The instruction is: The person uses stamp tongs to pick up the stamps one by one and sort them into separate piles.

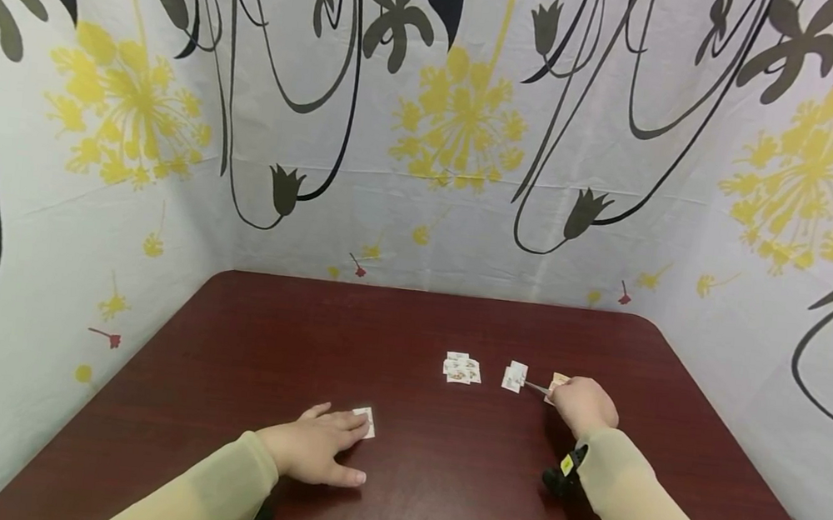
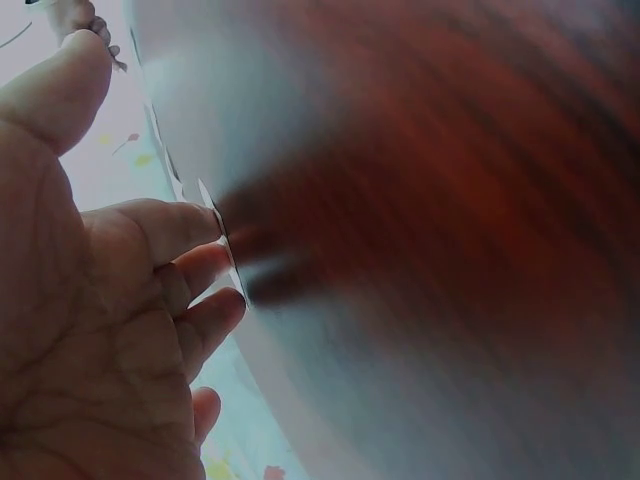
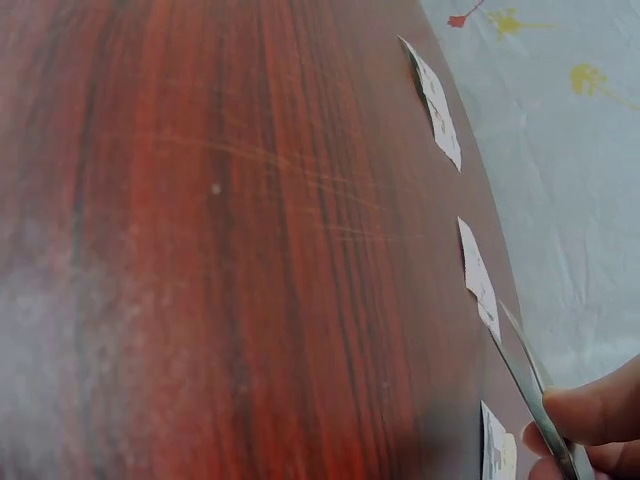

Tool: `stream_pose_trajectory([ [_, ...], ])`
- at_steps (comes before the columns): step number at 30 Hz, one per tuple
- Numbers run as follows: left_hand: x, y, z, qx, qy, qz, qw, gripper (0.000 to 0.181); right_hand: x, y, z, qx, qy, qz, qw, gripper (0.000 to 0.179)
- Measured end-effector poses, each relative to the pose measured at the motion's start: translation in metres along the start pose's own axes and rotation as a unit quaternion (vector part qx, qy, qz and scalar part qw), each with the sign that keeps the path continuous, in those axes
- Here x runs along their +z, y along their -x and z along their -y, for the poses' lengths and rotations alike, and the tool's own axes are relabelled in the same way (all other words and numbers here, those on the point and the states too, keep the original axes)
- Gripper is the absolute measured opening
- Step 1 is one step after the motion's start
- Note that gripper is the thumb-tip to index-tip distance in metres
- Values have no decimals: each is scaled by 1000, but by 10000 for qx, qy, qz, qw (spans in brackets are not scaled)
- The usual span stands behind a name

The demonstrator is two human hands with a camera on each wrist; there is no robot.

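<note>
With straight, spread fingers, my left hand (image 1: 314, 446) presses on a small white stamp (image 1: 370, 425) lying on the table, left of centre. In the left wrist view, fingertips meet the stamp's (image 2: 236, 266) edge. My right hand (image 1: 586, 406) pinches metal tweezers (image 3: 528, 385) between thumb and fingers. Their tips are apart and point left, right at the lower edge of a pair of overlapping stamps (image 1: 514, 376). Another stamp group, orange-tinted (image 1: 560, 379), is partly hidden behind the right hand.
A fuller cluster of overlapping stamps (image 1: 462, 368) lies left of the pair, towards the far side. The dark red wooden table (image 1: 304, 333) has rounded far corners. Floral white cloth (image 1: 449, 238) hangs close around the back and sides.
</note>
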State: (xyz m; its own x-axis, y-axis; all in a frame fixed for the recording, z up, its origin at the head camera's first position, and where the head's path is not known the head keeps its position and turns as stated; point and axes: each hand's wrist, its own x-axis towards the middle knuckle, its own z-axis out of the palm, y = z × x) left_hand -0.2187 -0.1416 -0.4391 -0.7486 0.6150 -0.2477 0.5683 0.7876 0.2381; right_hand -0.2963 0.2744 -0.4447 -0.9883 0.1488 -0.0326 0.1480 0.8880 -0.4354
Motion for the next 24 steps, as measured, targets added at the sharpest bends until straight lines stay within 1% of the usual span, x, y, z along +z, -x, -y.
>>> stream_pose_trajectory([
  [3, -1, 0, -1, 6, -9, -5, 10000, 80, -1, 2, 0, 177, -104, 18, 9998, 24],
  [5, -1, 1, -2, -1, 10, 4, 10000, 79, -2, 3, -1, 209, -77, -4, 9998, 24],
  [10, -3, 1, -4, -12, 52, 14, 10000, 79, -5, 7, -4, 104, -52, -59, 9999, 21],
  [13, -3, 0, -4, -3, 23, -1, 10000, 80, -6, 10, -4, 77, -125, -47, 9999, 21],
  [18, -1, -3, -5, 15, -44, -37, 10000, 80, -8, 18, 3, 137, -252, -166, 9995, 22],
  [24, 0, -9, -5, 96, -27, -34, 9999, 83, -1, 26, 19, -35, -436, -173, 9989, 25],
])
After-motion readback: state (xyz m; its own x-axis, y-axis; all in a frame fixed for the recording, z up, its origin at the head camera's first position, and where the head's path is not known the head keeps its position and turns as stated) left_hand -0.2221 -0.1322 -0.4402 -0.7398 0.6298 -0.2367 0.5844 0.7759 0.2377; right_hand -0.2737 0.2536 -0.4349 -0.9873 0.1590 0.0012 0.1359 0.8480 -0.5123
